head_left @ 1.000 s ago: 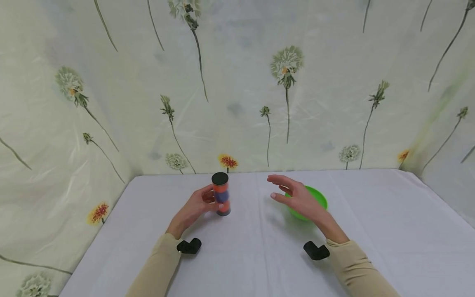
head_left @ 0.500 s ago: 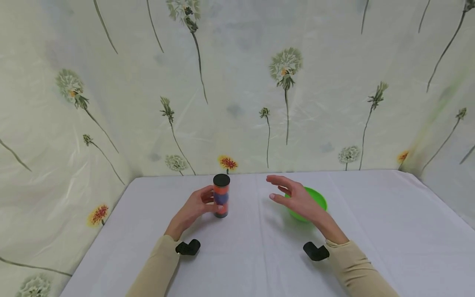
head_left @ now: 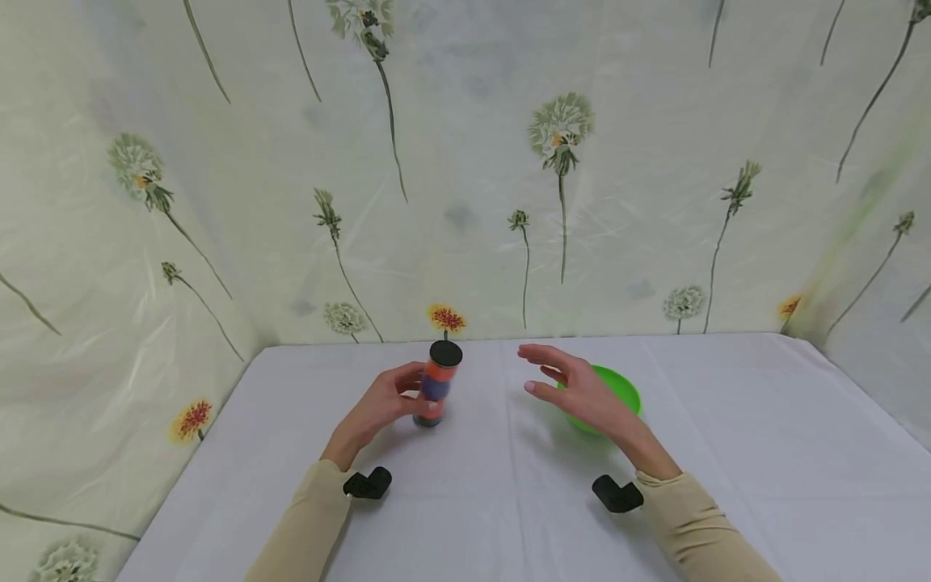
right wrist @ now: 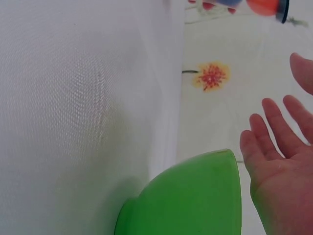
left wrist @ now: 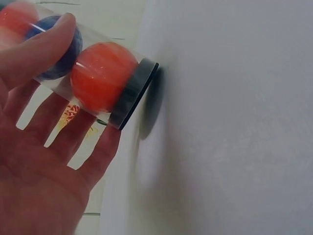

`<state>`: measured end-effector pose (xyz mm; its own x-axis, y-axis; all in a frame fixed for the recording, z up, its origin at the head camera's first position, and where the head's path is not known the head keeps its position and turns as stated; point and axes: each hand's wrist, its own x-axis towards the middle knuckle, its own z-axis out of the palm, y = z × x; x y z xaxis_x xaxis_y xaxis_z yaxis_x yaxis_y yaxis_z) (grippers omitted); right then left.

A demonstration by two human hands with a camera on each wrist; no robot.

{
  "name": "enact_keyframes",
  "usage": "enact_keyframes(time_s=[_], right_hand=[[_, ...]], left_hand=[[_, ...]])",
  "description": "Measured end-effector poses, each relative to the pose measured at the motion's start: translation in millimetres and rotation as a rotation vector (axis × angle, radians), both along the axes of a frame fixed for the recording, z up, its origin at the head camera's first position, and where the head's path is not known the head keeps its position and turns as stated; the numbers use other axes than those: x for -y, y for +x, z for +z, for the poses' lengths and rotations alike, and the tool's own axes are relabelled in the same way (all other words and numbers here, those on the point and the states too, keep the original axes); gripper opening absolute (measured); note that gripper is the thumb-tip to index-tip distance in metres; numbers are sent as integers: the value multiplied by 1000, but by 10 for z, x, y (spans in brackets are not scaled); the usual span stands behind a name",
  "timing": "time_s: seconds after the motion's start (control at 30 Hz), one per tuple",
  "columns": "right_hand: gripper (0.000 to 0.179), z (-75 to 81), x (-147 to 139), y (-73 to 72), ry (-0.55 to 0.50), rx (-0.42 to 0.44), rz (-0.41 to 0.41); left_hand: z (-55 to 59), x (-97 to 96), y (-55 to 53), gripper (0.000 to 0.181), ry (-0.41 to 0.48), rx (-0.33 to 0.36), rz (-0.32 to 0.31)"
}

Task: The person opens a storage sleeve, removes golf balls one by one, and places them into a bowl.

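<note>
My left hand [head_left: 381, 408] holds a clear tube [head_left: 437, 385] between thumb and fingers. Black caps close both of its ends. Inside sit two orange balls [left wrist: 104, 76] with a blue ball [left wrist: 57, 48] between them. The tube leans, its top toward the right; its lower cap [left wrist: 134, 94] is close to the white tablecloth, and I cannot tell if they touch. My right hand [head_left: 582, 394] is held in the air with fingers extended and nothing in it. Behind and below it, partly covered in the head view, stands a green bowl [head_left: 618, 390].
A white cloth [head_left: 480, 501] covers the table. Flower-patterned sheeting [head_left: 465, 162] rises at its back and on both sides. Each wrist carries a small black camera mount, such as the left mount [head_left: 368, 483].
The tube in my left hand tipped from a slight left lean to upright, then over to the right. My right hand stayed nearly still, shifting slightly left. The bowl has not moved.
</note>
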<state>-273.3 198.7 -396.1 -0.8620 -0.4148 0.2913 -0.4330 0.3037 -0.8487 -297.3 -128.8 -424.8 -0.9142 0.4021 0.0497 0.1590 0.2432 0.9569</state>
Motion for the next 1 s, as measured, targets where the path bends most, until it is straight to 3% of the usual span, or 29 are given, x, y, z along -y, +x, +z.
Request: enact_keyframes(time_s=[0.23, 0.5, 1.0], right_hand=[[52, 19, 34, 23, 4, 3, 1], [51, 13, 65, 40, -3, -12, 13], [53, 19, 124, 47, 1, 17, 24]], left_hand=[[130, -38, 26, 54, -49, -38, -15], [129, -67, 4, 51, -109, -142, -34], [201, -135, -7, 54, -226, -217, -37]])
